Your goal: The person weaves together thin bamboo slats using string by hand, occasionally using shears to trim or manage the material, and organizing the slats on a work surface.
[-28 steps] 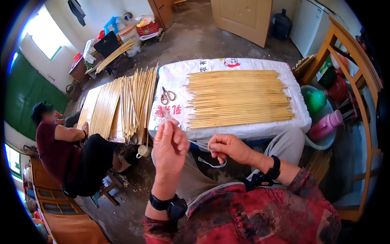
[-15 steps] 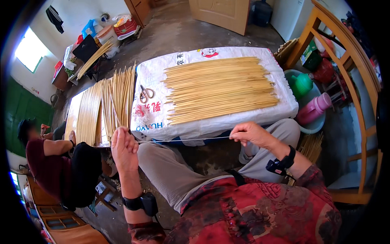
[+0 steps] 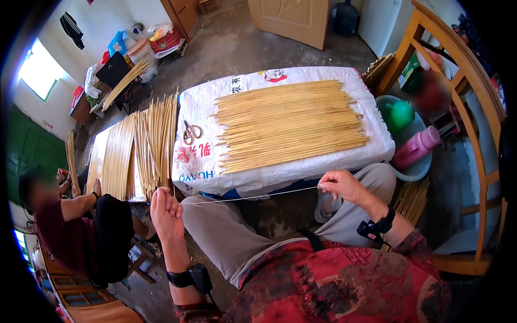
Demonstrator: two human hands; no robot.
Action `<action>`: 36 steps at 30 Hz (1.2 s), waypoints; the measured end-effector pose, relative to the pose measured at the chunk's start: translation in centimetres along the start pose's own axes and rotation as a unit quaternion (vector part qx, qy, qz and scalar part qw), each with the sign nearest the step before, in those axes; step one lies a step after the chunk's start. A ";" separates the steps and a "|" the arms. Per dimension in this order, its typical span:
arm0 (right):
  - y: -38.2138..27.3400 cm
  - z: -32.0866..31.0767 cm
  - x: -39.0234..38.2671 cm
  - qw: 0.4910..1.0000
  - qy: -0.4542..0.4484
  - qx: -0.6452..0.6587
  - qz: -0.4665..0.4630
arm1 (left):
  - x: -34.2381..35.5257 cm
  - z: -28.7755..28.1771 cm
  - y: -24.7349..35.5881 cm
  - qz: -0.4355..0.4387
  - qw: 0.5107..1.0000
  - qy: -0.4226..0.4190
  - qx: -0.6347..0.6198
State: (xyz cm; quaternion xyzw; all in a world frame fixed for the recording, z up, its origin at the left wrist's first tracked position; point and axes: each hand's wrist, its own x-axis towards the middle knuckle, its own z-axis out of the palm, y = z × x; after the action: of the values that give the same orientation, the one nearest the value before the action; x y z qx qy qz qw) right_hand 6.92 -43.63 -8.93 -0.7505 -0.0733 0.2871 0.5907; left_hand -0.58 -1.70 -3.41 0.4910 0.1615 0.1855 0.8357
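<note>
A thin white string (image 3: 253, 195) is stretched over my lap between my two hands. My left hand (image 3: 167, 212) grips its left end beside the table, and my right hand (image 3: 336, 185) pinches the other end above my right knee. Before me, a low table covered with a white printed sack cloth (image 3: 274, 167) bears a flat spread of long pale sticks (image 3: 291, 124). Scissors (image 3: 190, 133) and a small whitish tangle (image 3: 186, 160), perhaps thread, lie at the cloth's left side.
A co-worker (image 3: 70, 231) sits at left beside a board with stick bundles (image 3: 153, 145). A basin (image 3: 425, 164) with a green container and pink flask stands at right by a wooden chair frame (image 3: 468, 107). More sticks (image 3: 126, 81) rest on a chair behind. An open door (image 3: 285, 19) is beyond.
My hands moved apart from near each other, drawing the string straight, then shifted slightly down in view. The co-worker at left now has an upright bundle of sticks near the hands.
</note>
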 end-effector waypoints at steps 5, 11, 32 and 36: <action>0.0 -0.3 0.2 0.999 0.039 0.027 -0.024 | -0.8 3.7 -1.5 -0.032 0.995 -0.033 0.085; -6.3 5.0 0.7 0.978 -0.012 -0.074 -0.197 | -4.3 12.1 -7.4 -0.226 0.938 -0.249 0.086; -3.4 6.3 0.5 0.965 0.075 0.206 -0.142 | -5.3 14.5 -12.7 -0.244 0.879 -0.409 0.006; -2.4 5.8 0.7 0.949 0.137 0.226 -0.174 | -5.2 15.4 -12.0 -0.207 0.865 -0.452 0.067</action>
State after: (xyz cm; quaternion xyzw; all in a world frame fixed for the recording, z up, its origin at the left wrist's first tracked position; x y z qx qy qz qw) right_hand 5.02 -37.72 -7.75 -0.6052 -0.0546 0.0834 0.7898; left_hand 3.65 -21.25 -6.34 0.5313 -0.1242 -0.2450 0.8014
